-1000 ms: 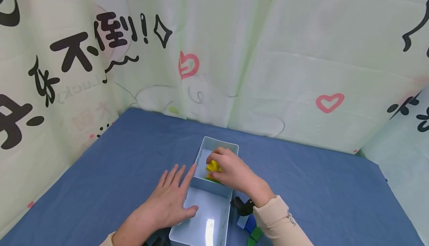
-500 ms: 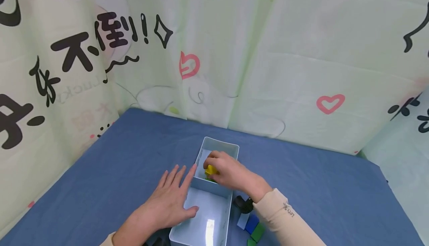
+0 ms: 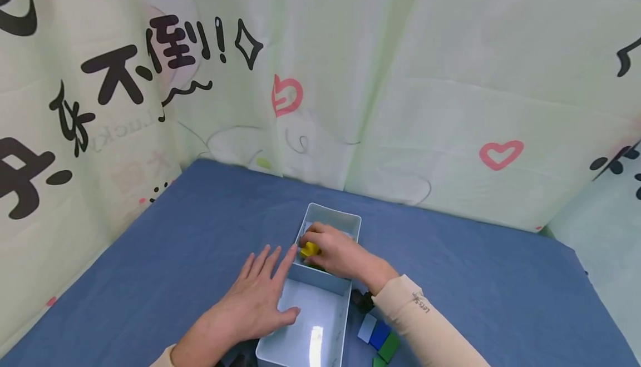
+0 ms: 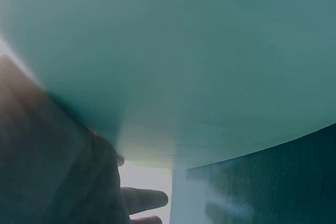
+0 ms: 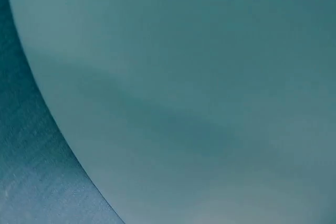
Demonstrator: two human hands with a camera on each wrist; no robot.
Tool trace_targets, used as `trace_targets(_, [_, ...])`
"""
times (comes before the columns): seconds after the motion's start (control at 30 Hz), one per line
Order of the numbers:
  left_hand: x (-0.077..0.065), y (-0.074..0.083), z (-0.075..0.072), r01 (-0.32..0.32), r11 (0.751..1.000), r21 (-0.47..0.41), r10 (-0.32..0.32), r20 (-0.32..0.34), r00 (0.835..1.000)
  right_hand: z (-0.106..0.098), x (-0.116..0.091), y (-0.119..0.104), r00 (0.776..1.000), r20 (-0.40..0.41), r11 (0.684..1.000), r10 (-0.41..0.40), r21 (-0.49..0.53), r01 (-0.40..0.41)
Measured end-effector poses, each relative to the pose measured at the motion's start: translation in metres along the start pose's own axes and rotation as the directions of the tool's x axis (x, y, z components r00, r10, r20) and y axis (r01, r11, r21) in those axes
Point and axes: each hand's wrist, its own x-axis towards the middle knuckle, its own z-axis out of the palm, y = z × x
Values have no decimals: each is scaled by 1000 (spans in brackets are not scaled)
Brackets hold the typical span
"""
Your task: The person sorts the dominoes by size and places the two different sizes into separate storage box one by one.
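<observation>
A pale blue box stands lengthwise on the cloth, with a near compartment and a far compartment. My right hand reaches into the far one and pinches a yellow block between thumb and fingers, close to the left wall. A bit of green shows under that hand, mostly hidden. My left hand lies over the box's left edge, fingers straight and spread, thumb over the near compartment. In the left wrist view the left hand appears beside a large pale surface. No hand shows in the right wrist view.
Right of the box lie a light blue block, a dark blue block and green blocks, partly beside the right sleeve. A black object sits under the right wrist. A blue cloth covers the table, with printed curtains behind.
My right hand has shifted left inside the far compartment with the yellow block, toward the left wall. My left hand has stayed in place. The head view has turned slightly.
</observation>
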Motion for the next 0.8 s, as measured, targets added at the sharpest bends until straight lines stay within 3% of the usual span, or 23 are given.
trace_targets(0.3, [1,1,1,5,1000,18,-4,-18,1000,6,-2,0,994,-102,1000,-22,-6,21])
trace_targets(0.57, [-1,0,0,19,1000,17,-19,-9,1000,6,0,-4,1000,-5,998,5,-68,-5])
trace_targets(0.8, [-1,4,0,15,1000,12,-15,-8,1000,8,-5,-3,999,-36,994,23,-105,-27])
